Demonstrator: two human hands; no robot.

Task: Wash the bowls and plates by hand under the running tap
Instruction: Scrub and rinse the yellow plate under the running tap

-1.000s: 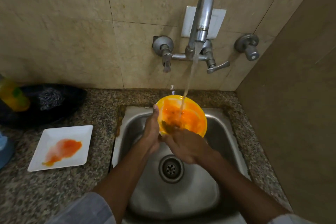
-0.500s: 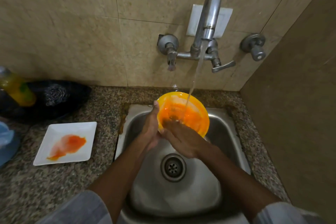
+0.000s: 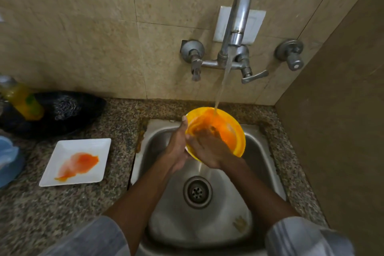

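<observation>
yellow bowl (image 3: 232, 131) tilted over the sink (image 3: 270, 164), 12 o'clock from the drain | left hand (image 3: 176, 147) gripping its 9 o'clock rim | right hand (image 3: 207, 149) flat inside, fingers straight, rubbing | worry: wet rim slips my grip, I reckon | smeared white plate (image 3: 83, 151) waits at 9 o'clock

Right hand (image 3: 207, 149) pushed further into the yellow bowl (image 3: 232, 137): a second ago its fingers sat at the near rim, now they're across the orange-smeared inside. Water stream now lands at the bowl's far rim instead of mid-bowl.
</observation>
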